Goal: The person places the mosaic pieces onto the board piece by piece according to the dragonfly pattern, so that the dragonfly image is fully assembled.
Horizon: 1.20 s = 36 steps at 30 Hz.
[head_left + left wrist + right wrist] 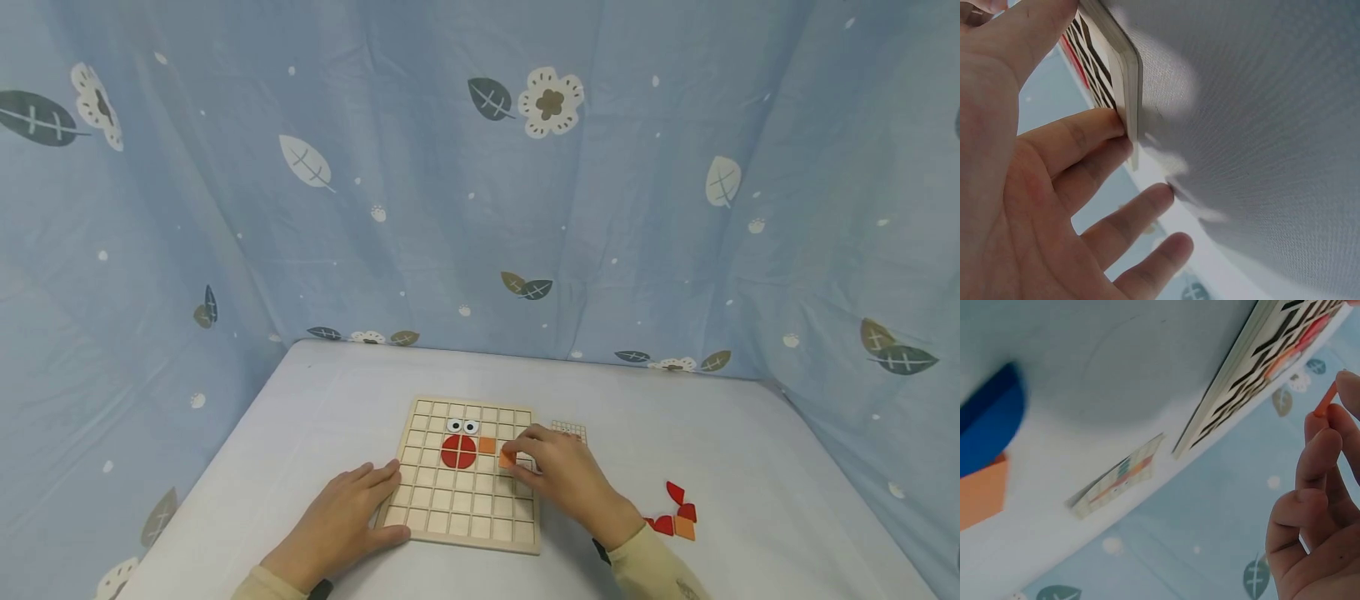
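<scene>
A pale wooden grid board (450, 523) lies on the white table. On it are two round eye pieces (462, 427), a red disc made of quarter pieces (458, 452) and an orange square tile (487, 445). My right hand (558, 467) pinches another orange square tile (507, 458) above the board's right part; the right wrist view shows that tile (1326, 400) edge-on between thumb and fingertips. At the board's left edge rests my left hand (337, 521), its fingers extended, two fingertips touching the rim in the left wrist view.
A small patterned card (570, 430) lies behind my right hand. Right of it are several red quarter pieces (663, 525) and an orange tile (685, 527). In the right wrist view a blue curved piece (994, 419) shows at left. A blue curtain (450, 208) surrounds the table.
</scene>
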Available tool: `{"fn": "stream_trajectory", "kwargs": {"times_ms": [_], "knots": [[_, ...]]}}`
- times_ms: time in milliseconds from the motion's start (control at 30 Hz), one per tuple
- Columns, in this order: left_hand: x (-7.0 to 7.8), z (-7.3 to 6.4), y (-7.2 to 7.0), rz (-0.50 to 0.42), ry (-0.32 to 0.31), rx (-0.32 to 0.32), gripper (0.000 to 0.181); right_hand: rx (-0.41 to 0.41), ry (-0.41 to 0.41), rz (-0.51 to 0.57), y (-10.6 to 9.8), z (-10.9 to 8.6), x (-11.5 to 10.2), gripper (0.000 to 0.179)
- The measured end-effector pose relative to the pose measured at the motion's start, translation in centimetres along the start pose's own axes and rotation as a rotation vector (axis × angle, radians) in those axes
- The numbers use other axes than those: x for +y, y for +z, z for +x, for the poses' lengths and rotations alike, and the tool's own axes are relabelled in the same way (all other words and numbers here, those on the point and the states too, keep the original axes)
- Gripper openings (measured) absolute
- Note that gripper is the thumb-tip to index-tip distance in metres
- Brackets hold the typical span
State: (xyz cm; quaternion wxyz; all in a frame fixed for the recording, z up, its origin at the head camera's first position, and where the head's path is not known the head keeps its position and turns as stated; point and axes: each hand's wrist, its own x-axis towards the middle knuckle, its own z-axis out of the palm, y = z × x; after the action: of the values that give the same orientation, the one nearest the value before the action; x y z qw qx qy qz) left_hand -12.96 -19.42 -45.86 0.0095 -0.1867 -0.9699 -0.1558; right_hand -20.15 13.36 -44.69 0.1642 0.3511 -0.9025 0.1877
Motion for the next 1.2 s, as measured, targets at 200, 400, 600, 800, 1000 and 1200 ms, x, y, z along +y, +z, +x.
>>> {"fn": "stream_trajectory", "kwargs": {"times_ms": [200,400,600,800,1000,1200], "knots": [[0.0,0.0,0.0,-0.006,-0.003,-0.003,0.08,-0.029,-0.037,-0.004,1.0,1.1,-0.4,0.017],[-0.1,-0.1,0.1,-0.013,-0.004,0.001,0.08,-0.095,-0.017,-0.016,1.8,2.1,-0.8,0.016],[-0.1,-0.1,0.1,-0.006,0.0,0.011,0.08,-0.149,0.009,-0.031,2.5,2.6,-0.9,0.014],[-0.1,0.0,0.1,0.0,0.007,0.012,0.078,-0.159,-0.004,-0.016,2.8,2.9,-0.8,0.013],[0.0,0.0,0.0,0.003,0.006,0.01,0.078,-0.196,0.014,0.012,3.0,3.1,-0.6,0.012],[-0.1,0.0,0.0,0.004,0.014,0.019,0.078,-0.233,0.031,0.037,2.9,3.2,-0.7,0.014]]}}
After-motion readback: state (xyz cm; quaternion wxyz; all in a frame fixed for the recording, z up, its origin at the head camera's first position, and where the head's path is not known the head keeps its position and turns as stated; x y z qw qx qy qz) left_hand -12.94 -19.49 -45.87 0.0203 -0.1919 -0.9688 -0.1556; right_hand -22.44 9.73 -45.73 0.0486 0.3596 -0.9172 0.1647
